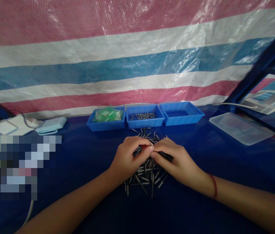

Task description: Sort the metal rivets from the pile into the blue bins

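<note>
A loose pile of blind rivets [145,172], silver with thin dark stems, lies on the blue tabletop in front of me. Over the pile, my left hand [130,154] and my right hand [176,155] meet fingertip to fingertip. Each is closed in a pinch between thumb and forefinger. A tiny pale glint shows where the tips touch, too small to name. Something dark shows under the right fingers; I cannot tell whether it is held or part of the pile. Behind the pile, a blue bin [145,123] contains more rivets.
Left of the rivet bin stands a blue bin [105,126] with green-and-clear plastic packets [108,113]; another blue bin [183,121] stands right. A clear plastic lid [241,128] lies at the right. A light blue case [51,125] sits left, near a blurred-out patch. Striped sheeting [127,74] hangs behind.
</note>
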A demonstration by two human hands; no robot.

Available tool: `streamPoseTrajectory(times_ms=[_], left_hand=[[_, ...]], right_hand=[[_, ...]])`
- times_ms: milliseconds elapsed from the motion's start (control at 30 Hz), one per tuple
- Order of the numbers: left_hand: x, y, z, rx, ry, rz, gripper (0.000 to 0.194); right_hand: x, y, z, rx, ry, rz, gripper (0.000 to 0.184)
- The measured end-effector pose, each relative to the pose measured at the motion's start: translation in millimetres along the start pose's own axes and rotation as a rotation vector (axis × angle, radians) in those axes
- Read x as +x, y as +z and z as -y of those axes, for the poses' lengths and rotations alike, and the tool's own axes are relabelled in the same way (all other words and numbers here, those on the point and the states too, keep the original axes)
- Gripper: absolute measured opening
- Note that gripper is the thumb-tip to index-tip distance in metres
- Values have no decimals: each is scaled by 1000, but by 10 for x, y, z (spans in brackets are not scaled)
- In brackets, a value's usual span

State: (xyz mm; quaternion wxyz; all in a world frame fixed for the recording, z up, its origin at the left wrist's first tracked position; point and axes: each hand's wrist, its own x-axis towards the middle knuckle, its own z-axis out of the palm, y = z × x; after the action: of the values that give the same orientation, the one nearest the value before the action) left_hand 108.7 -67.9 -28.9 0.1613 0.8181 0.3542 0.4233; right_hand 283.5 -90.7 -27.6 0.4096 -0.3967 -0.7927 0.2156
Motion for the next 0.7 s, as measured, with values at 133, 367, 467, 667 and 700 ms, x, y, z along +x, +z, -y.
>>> streamPoseTrajectory(times_ms=[133, 367, 467, 667, 700], left_hand=[[1, 4, -7, -10, 18, -6, 7], [-10, -4, 2, -29, 32, 9, 5], [-12, -5, 2, -35, 34, 2, 5], [-8, -16, 9, -45, 3, -10, 6], [-6, -16, 13, -47, -1, -16, 6]], right_hand=[[-6, 9, -1, 5, 0, -22, 8], [-24, 21, -16, 19, 20, -36, 6], [-31, 24, -25, 17, 28, -38, 6], [-19, -1, -29, 23, 47, -94, 4], [-16, -14, -27, 28, 53, -106, 3]])
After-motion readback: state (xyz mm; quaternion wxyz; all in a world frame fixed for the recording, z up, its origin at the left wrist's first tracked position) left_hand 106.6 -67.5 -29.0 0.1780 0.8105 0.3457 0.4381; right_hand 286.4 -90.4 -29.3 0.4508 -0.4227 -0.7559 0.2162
